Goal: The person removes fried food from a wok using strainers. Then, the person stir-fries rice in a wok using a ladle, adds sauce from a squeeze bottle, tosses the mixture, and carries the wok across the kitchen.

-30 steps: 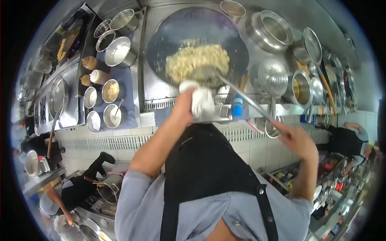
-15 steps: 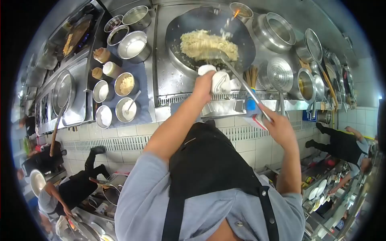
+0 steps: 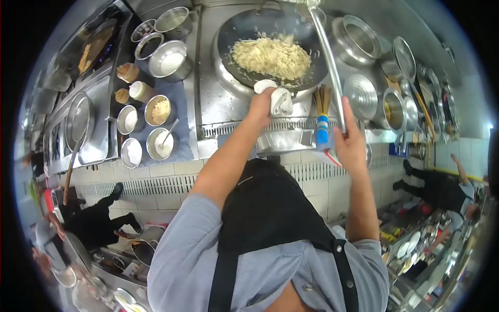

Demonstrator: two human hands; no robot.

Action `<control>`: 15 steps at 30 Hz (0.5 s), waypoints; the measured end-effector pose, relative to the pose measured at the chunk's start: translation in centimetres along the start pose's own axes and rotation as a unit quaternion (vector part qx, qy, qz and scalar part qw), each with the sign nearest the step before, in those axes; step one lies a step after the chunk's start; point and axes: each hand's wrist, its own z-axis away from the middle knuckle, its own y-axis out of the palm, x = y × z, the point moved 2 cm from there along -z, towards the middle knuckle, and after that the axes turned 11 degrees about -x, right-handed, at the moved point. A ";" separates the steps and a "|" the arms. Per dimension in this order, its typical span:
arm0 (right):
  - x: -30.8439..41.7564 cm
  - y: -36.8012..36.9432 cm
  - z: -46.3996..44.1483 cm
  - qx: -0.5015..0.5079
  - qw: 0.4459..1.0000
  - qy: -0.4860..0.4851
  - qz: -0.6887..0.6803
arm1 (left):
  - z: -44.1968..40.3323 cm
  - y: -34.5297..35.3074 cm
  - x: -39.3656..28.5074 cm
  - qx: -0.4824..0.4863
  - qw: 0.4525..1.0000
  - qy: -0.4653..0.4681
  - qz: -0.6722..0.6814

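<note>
A dark wok on the stove holds a heap of pale, chopped food, with loose bits up its far side. My left hand is closed around a folded white cloth at the wok's near edge. In my right hand is the long metal handle of a ladle. The handle runs away from me, right of the wok, and the ladle's head is near the top edge of the view. A bamboo brush with a blue band stands between the wok and my right hand.
Left of the wok, metal bowls and squeeze bottles stand on a blue cloth. To the right are a perforated skimmer and stacked pots. Co-workers in dark aprons are behind on both sides.
The ladle has come up out of the food and swung to the wok's right, its handle now steeper. The food lies spread in the wok. My left hand still grips the cloth.
</note>
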 end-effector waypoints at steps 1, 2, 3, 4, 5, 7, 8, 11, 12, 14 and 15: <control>-2.3 2.1 -1.1 -0.020 0.997 -0.074 0.010 | -0.3 0.3 -0.4 -0.036 0.999 0.013 -0.025; -4.5 4.2 -2.1 -0.010 0.996 -0.084 0.026 | -0.3 0.3 -0.4 -0.075 0.996 0.020 -0.049; -6.4 6.0 -3.3 0.000 0.995 -0.095 0.043 | 0.0 0.2 -0.4 -0.078 0.997 0.020 -0.018; -7.7 7.1 -5.0 0.006 0.992 -0.107 0.062 | 0.4 0.0 -0.4 -0.078 0.997 0.022 0.012; -8.7 7.8 -6.7 0.046 0.990 -0.078 0.107 | 1.3 -0.4 -0.1 -0.079 0.996 0.022 0.042; -10.6 8.5 -8.9 0.126 0.972 -0.013 0.195 | 3.4 -3.1 1.5 -0.072 0.995 0.007 0.069; -11.0 8.2 -9.3 0.108 0.976 -0.031 0.184 | 4.4 -5.2 1.9 -0.058 0.996 -0.004 0.063; -12.4 7.1 -10.5 0.107 0.978 -0.043 0.176 | 11.3 -8.8 2.7 -0.122 0.992 -0.006 0.039; -12.7 6.8 -11.4 0.134 0.973 -0.019 0.187 | 12.8 -9.7 3.0 -0.137 0.990 0.011 0.030; -12.6 5.9 -13.3 0.174 0.962 -0.008 0.211 | 14.7 -11.5 4.1 -0.161 0.986 0.007 0.040; -12.2 5.0 -14.3 0.185 0.957 -0.018 0.224 | 15.5 -11.5 4.4 -0.173 0.984 0.004 0.042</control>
